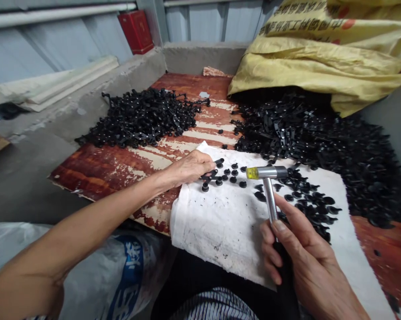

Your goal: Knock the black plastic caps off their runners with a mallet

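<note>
My right hand [303, 262] is closed round the handle of a small metal hammer [268, 178] whose head has a yellow face and hovers over a white cloth [220, 222]. My left hand [190, 168] rests on the cloth's left edge, fingers pinched on a black plastic runner with round pieces [212, 175]. Several loose black round pieces [233, 175] lie on the cloth between the two hands. More of them are heaped beside the hammer [313, 204].
A worn red board [103, 169] carries a pile of black plastic runners [143, 118] at the back left and a bigger black heap [336, 138] at the right, spilling from a yellow sack [320, 58]. A blue-printed white sack [120, 271] lies below the left forearm.
</note>
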{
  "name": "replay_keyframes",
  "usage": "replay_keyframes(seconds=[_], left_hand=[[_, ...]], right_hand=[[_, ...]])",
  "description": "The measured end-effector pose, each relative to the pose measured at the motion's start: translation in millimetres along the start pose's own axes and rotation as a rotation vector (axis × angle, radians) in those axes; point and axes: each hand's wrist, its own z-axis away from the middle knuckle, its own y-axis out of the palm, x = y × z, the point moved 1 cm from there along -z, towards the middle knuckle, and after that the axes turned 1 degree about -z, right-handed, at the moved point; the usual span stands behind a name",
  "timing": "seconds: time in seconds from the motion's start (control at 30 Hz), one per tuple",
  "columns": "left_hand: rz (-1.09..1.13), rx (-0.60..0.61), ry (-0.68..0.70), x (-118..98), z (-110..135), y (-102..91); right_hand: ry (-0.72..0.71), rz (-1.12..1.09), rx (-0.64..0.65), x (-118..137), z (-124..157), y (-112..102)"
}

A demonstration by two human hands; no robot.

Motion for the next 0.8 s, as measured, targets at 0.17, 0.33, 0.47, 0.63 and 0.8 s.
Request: replay_keyframes(seconds=[0.17,0.33,0.47,0.63,0.8], left_hand=[[-0.018,-0.023,-0.034,0,0,0.4],[-0.026,-0.028,-0.055,-3,0,1.1],[-0.031,-0.024,-0.048,-3,0,0.8],[-0.046,-0.014,-0.026,-1,-1,0.0],[-0.131,-0.045,-0.008,-3,-2,0.9]], right_hand=[[0.034,-0.018,-0.006,4,2,3],[0.067,-0.025,0.033,6,1,1],[0.054,-0.027,0.063,3,-2,-5],[0.080,-0.022,0.019,7,3,2],[0.016,0.201,0.022,12,3,-1]])
